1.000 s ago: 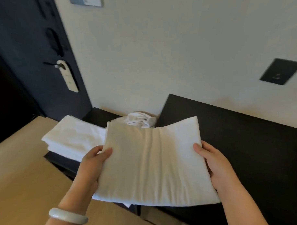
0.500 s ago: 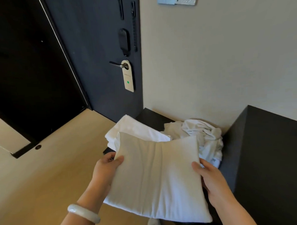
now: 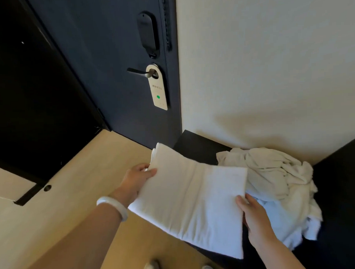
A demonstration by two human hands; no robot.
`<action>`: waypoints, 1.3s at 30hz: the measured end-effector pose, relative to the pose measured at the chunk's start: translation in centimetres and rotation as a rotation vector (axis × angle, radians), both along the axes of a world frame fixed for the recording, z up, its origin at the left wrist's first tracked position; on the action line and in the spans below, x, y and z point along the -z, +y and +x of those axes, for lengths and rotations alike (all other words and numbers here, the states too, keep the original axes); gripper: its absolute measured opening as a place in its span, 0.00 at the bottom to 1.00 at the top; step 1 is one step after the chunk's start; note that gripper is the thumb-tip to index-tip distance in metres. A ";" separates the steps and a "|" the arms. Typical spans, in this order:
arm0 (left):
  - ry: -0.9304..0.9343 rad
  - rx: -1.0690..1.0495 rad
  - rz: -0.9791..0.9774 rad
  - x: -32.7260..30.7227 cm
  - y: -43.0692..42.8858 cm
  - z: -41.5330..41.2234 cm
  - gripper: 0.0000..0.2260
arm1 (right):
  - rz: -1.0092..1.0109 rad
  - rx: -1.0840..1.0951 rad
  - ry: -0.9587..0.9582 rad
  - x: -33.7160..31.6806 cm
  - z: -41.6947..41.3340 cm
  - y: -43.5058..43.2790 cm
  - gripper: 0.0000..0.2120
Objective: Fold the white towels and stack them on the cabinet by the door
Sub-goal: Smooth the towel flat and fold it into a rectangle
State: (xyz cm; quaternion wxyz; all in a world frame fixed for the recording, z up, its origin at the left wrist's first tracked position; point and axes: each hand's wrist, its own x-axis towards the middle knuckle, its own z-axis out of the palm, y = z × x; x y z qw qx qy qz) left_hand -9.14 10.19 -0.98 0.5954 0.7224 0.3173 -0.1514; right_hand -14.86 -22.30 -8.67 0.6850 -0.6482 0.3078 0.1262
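Note:
A folded white towel (image 3: 192,204) lies flat between my hands, over the low black cabinet (image 3: 195,145) beside the door. My left hand (image 3: 137,179) grips its left edge, thumb on top. My right hand (image 3: 254,218) holds its right edge, thumb on top and fingers underneath. The edge of another folded towel (image 3: 159,150) shows under its far end. A crumpled heap of white towels (image 3: 279,183) lies on the cabinet to the right, against the wall.
The dark door (image 3: 118,66) with a handle and a hanging door tag (image 3: 158,88) stands right behind the cabinet. A taller black cabinet (image 3: 343,168) rises at the right. Pale wooden floor (image 3: 74,188) spreads to the left; my shoes show at the bottom.
I have turned left and carried the folded towel from above the tall black cabinet over to the low cabinet, lowering it onto the folded stack by the door.

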 end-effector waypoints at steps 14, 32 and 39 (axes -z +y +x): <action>0.166 0.465 0.159 13.4 5.3 10.3 0.15 | -0.123 0.184 0.200 10.0 4.0 3.6 0.31; 0.048 0.546 0.418 14.0 6.7 8.9 0.21 | -0.167 0.195 0.249 6.6 3.4 3.8 0.16; 0.015 0.713 0.697 9.7 0.3 8.9 0.23 | -0.151 0.274 0.278 1.0 1.6 0.1 0.13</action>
